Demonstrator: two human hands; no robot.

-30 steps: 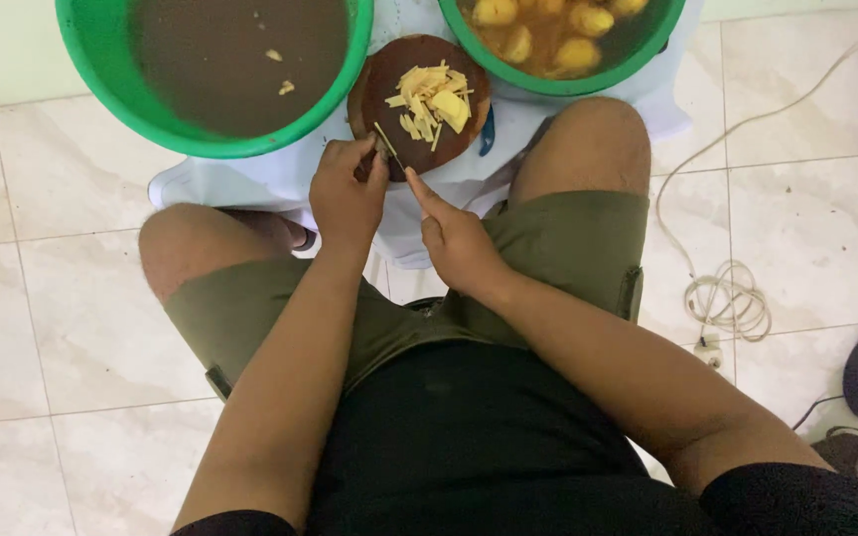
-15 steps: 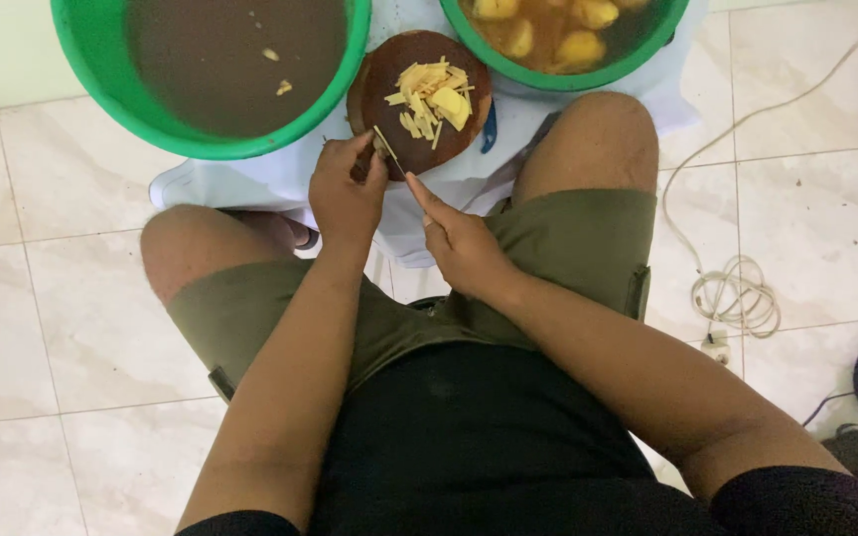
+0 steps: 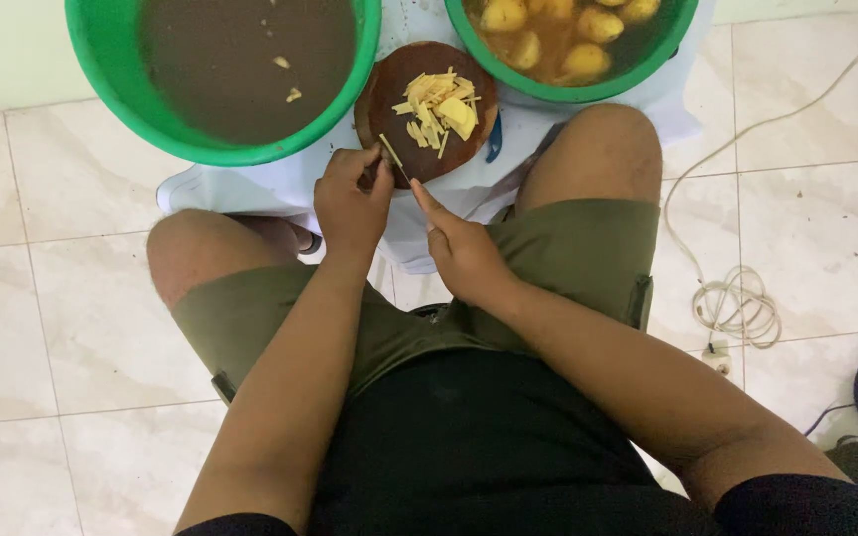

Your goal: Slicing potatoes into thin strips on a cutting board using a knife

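— Left hand [image 3: 352, 203]?

— Curled at the near edge of the round brown cutting board [image 3: 389, 84], grip pressed together on something small; too hidden to tell what. Just in front of the knuckles, a pale potato strip [image 3: 389, 149] slanting up onto the board.

— Right hand [image 3: 464, 253]?

— Just beside the left, fist closed around a knife [image 3: 404, 171], index finger stretched along it toward the strip. Only a thin sliver of blade visible between the two hands.

— On the board?

— Heap of cut potato strips [image 3: 439, 104] toward the far right part, bare wood left at the near and left rim.

— Room around the board?

— Tight. Wedged between two green basins: large one [image 3: 111, 89] at left with murky brown water and a few floating scraps, rim touching or nearly touching the board; smaller basin [image 3: 588, 91] at right holding peeled potatoes [image 3: 588, 60] in cloudy water, rim close against the board's far right edge. White cloth [image 3: 250, 184] underneath all three, spread on the floor.

— Near side?

— Bent knees on either side of the hands, olive shorts [image 3: 568, 248], narrow gap between the thighs.

— Open floor?

— Pale tiles [image 3: 42, 288] free at left. At right, a coiled white cable [image 3: 742, 303] well apart from the knee, dark objects at the frame's right edge, too cropped to tell.
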